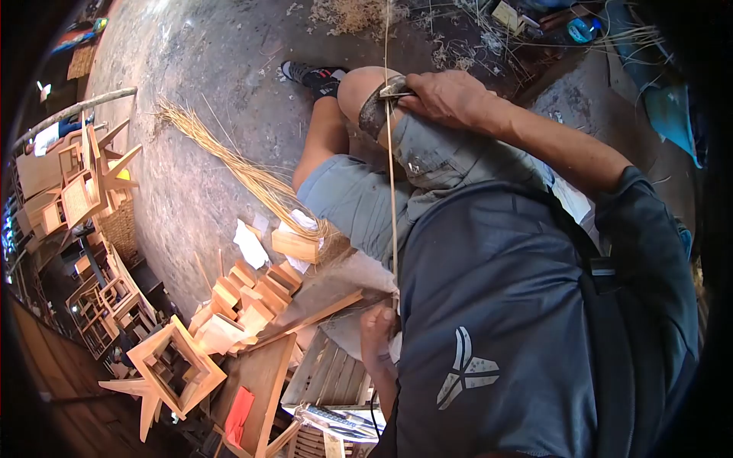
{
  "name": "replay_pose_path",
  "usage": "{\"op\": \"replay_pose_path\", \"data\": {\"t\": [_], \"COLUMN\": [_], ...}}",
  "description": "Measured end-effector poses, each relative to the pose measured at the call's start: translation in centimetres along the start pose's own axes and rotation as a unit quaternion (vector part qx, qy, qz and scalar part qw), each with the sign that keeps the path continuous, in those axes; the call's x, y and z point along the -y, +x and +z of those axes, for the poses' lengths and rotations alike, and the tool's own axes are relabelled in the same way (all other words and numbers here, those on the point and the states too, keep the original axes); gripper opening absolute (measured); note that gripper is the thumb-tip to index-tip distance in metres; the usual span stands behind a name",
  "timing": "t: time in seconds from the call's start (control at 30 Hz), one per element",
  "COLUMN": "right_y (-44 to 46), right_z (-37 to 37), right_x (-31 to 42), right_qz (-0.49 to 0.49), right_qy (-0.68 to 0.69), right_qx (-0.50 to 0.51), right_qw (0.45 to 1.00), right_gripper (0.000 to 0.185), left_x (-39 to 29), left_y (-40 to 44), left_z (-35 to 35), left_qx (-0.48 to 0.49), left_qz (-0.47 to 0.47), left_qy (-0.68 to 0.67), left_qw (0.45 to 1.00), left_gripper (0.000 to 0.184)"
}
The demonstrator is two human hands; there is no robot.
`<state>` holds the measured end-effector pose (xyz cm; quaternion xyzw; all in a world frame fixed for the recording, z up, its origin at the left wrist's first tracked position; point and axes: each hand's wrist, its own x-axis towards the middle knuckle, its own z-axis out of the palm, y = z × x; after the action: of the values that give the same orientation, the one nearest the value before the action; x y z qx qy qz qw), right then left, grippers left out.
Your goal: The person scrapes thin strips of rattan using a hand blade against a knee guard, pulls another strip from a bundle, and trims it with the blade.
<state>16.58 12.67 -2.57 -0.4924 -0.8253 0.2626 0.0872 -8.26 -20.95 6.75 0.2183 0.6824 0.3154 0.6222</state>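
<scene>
My right hand (pixel 447 95) is closed around a small blade-like tool (pixel 396 92) resting on a dark pad (pixel 373 114) over my bent knee. A long thin cane strip (pixel 392 183) runs past the tool and across my lap. Down beside my torso, my left hand (pixel 377 327) is closed on the strip's lower end. A long bundle of cane strips (pixel 237 164) lies on the floor in front of my legs.
Wood blocks (pixel 248 301) are piled near a wooden frame (pixel 175 366) and a slatted crate (pixel 332 374). A red object (pixel 239 416) rests on a board. Chairs (pixel 84 187) stand farther off, with a person (pixel 50 137) near them. Shavings (pixel 355 15) litter the floor.
</scene>
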Motion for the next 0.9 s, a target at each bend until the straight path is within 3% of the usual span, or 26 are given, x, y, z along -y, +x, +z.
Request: {"op": "replay_pose_path", "data": {"t": [0.03,0.07,0.13,0.17,0.23,0.27,0.3,0.33,0.37,0.43,0.47,0.57,0.77,0.9], "right_y": [0.4,0.7,0.8,0.9,1.0,1.2,1.3,1.0,0.2,0.0,-0.2,-0.5,-0.2,-0.6], "right_z": [-0.4,-0.8,-2.5,-3.3,-3.3,-3.3,-2.9,-2.2,-3.9,-2.0,-1.2,-1.8,-0.1,0.6], "right_x": [-0.5,-1.1,-2.2,-2.7,-3.0,-3.2,-3.4,-3.8,-1.1,-0.3,-0.1,0.5,0.8,0.5], "right_qz": [0.009,0.020,0.047,0.060,0.069,0.064,0.059,-0.098,0.014,0.034,0.014,0.047,0.001,-0.012], "right_qy": [0.028,0.056,0.111,0.137,0.164,0.139,0.115,0.017,0.067,0.078,0.027,0.064,-0.013,-0.023], "right_qx": [0.006,0.014,-0.028,-0.052,-0.078,-0.070,-0.061,-0.060,-0.014,-0.008,0.004,-0.009,-0.029,-0.056], "right_qw": [1.000,0.998,0.992,0.987,0.981,0.986,0.990,0.993,0.998,0.996,1.000,0.997,0.999,0.998], "right_gripper": [0.040,0.042,0.044,0.045,0.045,0.045,0.044,0.044,0.041,0.040,0.039,0.038,0.034,0.034], "left_x": [0.4,0.8,-1.7,-4.9,-8.5,-8.2,-10.0,-11.8,-12.7,-13.8,-13.3,-12.1,-11.8,-9.8], "left_y": [1.0,2.6,6.2,8.7,13.9,17.8,20.2,21.8,23.0,24.7,25.4,25.0,25.0,18.9], "left_z": [0.4,0.8,3.7,6.0,8.6,9.1,10.4,11.6,12.5,13.6,13.5,13.1,12.9,9.1], "left_qx": [-0.045,-0.090,-0.104,-0.064,-0.060,-0.080,-0.081,-0.082,-0.087,-0.097,-0.114,-0.131,-0.119,-0.080], "left_qz": [0.125,0.241,0.231,0.106,0.069,0.199,0.291,0.379,0.385,0.394,0.406,0.400,0.371,0.270], "left_qy": [0.156,0.305,0.241,0.025,0.091,0.220,0.266,0.309,0.320,0.343,0.357,0.354,0.325,0.385], "left_qw": [0.979,0.917,0.937,0.992,0.992,0.952,0.915,0.868,0.862,0.848,0.834,0.835,0.862,0.879], "left_gripper": [0.033,0.033,0.032,0.031,0.034,0.034,0.034,0.034,0.033,0.032,0.031,0.031,0.029,0.027]}}
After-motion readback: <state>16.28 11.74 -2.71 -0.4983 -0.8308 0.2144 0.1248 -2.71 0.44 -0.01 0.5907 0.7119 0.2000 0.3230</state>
